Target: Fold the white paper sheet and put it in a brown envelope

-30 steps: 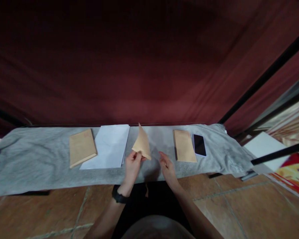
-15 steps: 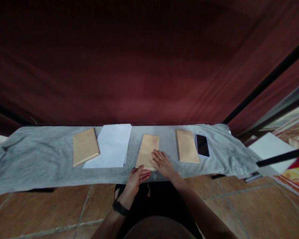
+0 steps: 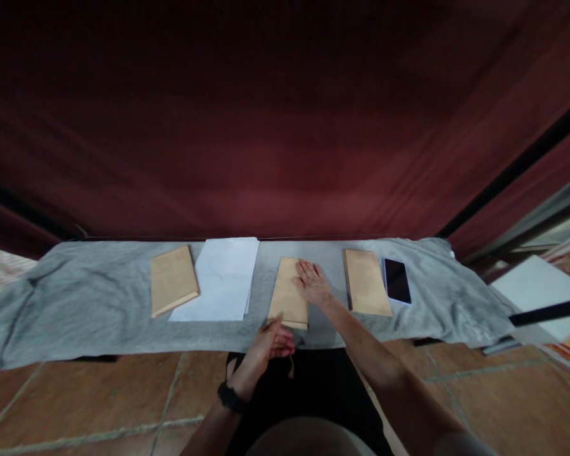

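A tan paper envelope (image 3: 287,294) lies flat on the grey cloth in front of me, its short near edge toward my body. My right hand (image 3: 313,285) rests on its upper right side, palm down with fingers stretched out. At the near edge is my left hand (image 3: 268,343), a dark band on its wrist; the thumb touches the envelope's lower left corner. Its other fingers are loosely bent below that edge, apart from the thumb. To the right lies a tan stack of envelopes (image 3: 368,283), and at the left another thick tan stack (image 3: 173,282).
White paper sheets (image 3: 223,278) lie partly under the left stack. A phone (image 3: 398,280) with a dark screen is beside the right stack. The grey cloth (image 3: 99,297) covers a narrow bench against a dark red curtain (image 3: 275,158). Black bars (image 3: 508,171) slant at the right.
My right hand has slid up the envelope, away from me, toward its upper right edge. My left hand stays at the near edge. The whole view has shifted slightly.
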Available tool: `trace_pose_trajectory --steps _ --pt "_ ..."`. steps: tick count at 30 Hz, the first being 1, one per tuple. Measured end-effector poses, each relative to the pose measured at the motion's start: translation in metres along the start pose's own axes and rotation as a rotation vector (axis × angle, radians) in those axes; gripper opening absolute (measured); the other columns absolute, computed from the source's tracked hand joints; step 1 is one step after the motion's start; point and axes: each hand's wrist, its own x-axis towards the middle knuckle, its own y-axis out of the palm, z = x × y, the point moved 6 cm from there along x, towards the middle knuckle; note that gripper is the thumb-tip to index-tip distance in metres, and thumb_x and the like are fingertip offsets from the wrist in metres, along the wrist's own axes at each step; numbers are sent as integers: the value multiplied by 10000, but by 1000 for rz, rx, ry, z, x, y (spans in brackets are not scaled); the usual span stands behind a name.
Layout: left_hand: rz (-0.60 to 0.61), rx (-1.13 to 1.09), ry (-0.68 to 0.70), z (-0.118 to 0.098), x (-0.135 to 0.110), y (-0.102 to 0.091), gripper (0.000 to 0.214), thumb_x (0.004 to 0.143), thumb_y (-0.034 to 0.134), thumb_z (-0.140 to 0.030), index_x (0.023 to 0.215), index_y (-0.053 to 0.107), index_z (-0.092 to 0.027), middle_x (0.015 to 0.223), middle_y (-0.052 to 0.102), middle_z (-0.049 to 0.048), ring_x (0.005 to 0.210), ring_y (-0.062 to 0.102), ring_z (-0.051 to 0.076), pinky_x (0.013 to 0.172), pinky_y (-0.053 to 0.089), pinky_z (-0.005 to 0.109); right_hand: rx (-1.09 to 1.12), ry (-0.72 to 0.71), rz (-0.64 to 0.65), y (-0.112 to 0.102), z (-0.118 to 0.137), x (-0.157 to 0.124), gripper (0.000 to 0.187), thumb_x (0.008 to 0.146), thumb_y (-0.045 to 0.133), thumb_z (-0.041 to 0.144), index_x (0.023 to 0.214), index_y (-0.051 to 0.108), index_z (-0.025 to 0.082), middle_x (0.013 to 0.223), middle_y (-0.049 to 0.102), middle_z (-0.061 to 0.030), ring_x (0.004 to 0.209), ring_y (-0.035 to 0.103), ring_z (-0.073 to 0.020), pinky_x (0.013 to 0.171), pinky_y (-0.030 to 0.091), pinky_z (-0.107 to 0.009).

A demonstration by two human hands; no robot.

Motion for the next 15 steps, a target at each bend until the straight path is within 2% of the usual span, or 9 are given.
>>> trace_pose_trajectory --steps 2,4,6,8,11,15 --pt "-44 84 169 -5 -5 1 531 856 595 -659 754 709 -150 626 717 104 587 712 224 578 583 317 20 3 13 2 -2 0 564 1037 345 428 1542 392 180 1587 394 -109 1501 333 -261 1252 187 -531" --pt "-112 267 440 -19 -12 2 471 913 550 -596 816 739 -175 761 752 116 743 740 241 725 611 353 28 3 32 3 -2 1 575 1039 331 437 1549 380 175 1594 379 -113 1504 325 -263 1252 185 -539" --pt "-120 541 723 -33 -20 11 361 961 523 -478 1004 755 -206 1061 764 118 1062 708 262 997 546 410 23 5 47 3 -2 1 577 1041 331 430 1557 364 172 1603 360 -114 1507 320 -257 1257 170 -534" --pt "-56 825 917 -37 -22 23 344 979 514 -369 1249 679 -233 1364 654 89 1343 543 261 1191 370 473 13 5 61 3 -2 0 572 1045 334 412 1562 351 167 1610 341 -114 1508 318 -253 1261 157 -529" --pt "-7 1110 1000 -31 -13 31 433 1003 463 -290 1424 535 -221 1515 524 84 1454 413 239 1247 263 514 26 -9 83 2 0 -3 561 1050 339 397 1560 352 164 1612 341 -111 1504 326 -256 1262 153 -533" --pt "-59 1231 997 -21 -3 29 448 1017 426 -290 1446 506 -188 1527 504 114 1448 424 237 1244 276 503 92 -75 77 -1 6 -18 533 1043 388 389 1539 398 194 1593 389 -97 1490 355 -245 1262 187 -513"
